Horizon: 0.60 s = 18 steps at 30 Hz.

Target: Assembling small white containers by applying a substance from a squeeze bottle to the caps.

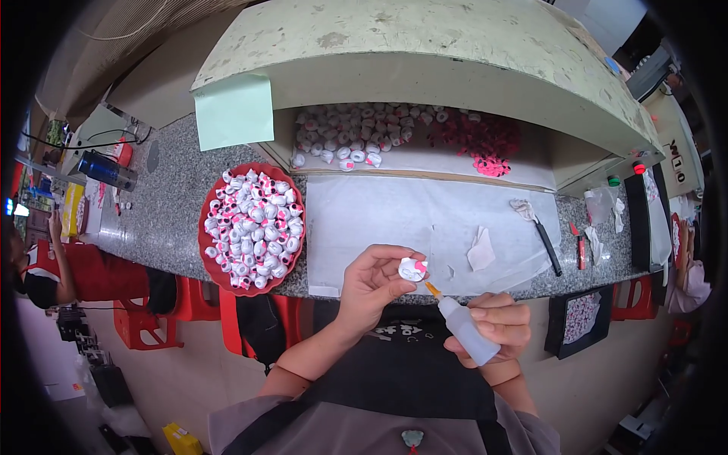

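Observation:
My left hand [370, 287] pinches a small white figure head [410, 269] with a pink patch between thumb and fingers, over the near edge of the worktop. In my right hand [500, 326] is a translucent squeeze bottle [469, 332], tilted up to the left. Its orange-yellow nozzle [432, 289] points at the figure head and comes very close to it; I cannot tell whether they touch. A red scalloped bowl [205, 250] to the left is heaped with similar white-and-pink heads [254, 227].
White paper [371, 220] covers the worktop, with paper scraps [480, 249], a black-handled brush [547, 249] and a red lighter [581, 252]. Under the shelf [425, 64] lie white heads [349, 129] and pink pieces [489, 144]. Another person [57, 273] sits far left.

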Available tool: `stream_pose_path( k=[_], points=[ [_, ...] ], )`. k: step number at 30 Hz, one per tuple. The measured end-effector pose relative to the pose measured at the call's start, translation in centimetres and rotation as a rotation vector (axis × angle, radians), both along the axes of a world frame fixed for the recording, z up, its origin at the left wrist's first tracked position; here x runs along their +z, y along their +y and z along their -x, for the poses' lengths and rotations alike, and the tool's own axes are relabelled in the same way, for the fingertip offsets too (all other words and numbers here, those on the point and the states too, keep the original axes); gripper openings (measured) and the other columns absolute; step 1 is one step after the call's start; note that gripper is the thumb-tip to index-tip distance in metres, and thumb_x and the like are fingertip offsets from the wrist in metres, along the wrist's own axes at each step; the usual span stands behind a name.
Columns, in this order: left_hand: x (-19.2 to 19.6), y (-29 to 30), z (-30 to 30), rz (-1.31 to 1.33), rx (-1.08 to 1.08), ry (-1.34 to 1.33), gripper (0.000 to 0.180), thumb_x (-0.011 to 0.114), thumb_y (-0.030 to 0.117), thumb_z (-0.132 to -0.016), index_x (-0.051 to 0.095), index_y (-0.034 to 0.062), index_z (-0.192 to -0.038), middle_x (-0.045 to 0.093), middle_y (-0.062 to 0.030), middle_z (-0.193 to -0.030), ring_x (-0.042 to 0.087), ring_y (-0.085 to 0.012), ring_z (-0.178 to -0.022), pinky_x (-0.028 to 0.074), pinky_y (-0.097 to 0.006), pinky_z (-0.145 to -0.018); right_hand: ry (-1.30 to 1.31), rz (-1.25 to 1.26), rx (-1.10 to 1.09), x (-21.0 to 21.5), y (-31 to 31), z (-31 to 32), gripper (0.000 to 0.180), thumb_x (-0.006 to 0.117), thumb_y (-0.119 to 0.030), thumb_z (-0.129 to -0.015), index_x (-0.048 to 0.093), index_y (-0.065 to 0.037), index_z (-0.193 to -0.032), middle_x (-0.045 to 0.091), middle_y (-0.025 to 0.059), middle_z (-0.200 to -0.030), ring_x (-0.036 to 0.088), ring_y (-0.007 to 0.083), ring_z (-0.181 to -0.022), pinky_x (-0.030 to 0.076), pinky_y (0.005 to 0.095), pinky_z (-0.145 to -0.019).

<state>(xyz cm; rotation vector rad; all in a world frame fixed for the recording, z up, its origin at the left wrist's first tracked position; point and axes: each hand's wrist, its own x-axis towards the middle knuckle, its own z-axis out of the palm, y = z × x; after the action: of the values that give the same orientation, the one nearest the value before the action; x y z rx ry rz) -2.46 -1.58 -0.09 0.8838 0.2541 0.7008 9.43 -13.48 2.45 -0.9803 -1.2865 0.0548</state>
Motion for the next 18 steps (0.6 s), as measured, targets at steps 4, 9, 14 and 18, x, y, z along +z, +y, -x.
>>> stream_pose_path(
  k=[4, 9, 14, 18],
  points=[
    [-0.03, -0.03, -0.10, -0.012, -0.037, -0.038, 0.034, 0.055, -0.010, -0.073, 0.044, -0.0033, -0.105, 0.052, -0.0165, -0.105, 0.051, -0.0203, -0.100, 0.042, -0.030, -0.086, -0.002, 0.005, 0.034, -0.03, -0.14, -0.20, 0.057, 0.080, -0.005, -0.049, 0.047, -0.006, -0.095, 0.051, 0.0091, -0.092, 0.054, 0.0207, -0.069, 0.047, 0.0297, -0.052],
    [0.01, -0.14, -0.26, 0.000, 0.004, 0.010, 0.034, 0.058, -0.007, -0.071, 0.045, -0.0019, -0.103, 0.052, -0.0151, -0.102, 0.053, -0.0191, -0.095, 0.045, -0.032, -0.083, 0.001, 0.021, 0.014, 0.27, -0.21, 0.01, 0.057, 0.080, -0.004, -0.049, 0.047, -0.007, -0.095, 0.051, 0.0092, -0.091, 0.054, 0.0202, -0.068, 0.046, 0.0292, -0.051],
    [0.16, -0.26, -0.39, -0.012, 0.038, 0.038, 0.034, 0.061, -0.005, -0.069, 0.047, -0.0008, -0.100, 0.053, -0.0133, -0.098, 0.054, -0.0182, -0.091, 0.047, -0.032, -0.079, 0.026, 0.007, -0.006, 0.46, -0.18, -0.12, 0.056, 0.081, -0.004, -0.048, 0.048, -0.007, -0.094, 0.051, 0.0082, -0.090, 0.053, 0.0194, -0.067, 0.046, 0.0289, -0.050],
    [0.00, -0.11, -0.30, -0.110, 0.044, 0.002, 0.033, 0.059, -0.008, -0.070, 0.047, -0.0023, -0.101, 0.051, -0.0130, -0.100, 0.052, -0.0188, -0.095, 0.043, -0.030, -0.082, -0.029, 0.073, -0.010, 0.57, -0.01, 0.00, 0.048, 0.077, -0.009, -0.056, 0.044, -0.008, -0.091, 0.047, 0.0066, -0.086, 0.050, 0.0172, -0.063, 0.046, 0.0271, -0.052]
  ],
)
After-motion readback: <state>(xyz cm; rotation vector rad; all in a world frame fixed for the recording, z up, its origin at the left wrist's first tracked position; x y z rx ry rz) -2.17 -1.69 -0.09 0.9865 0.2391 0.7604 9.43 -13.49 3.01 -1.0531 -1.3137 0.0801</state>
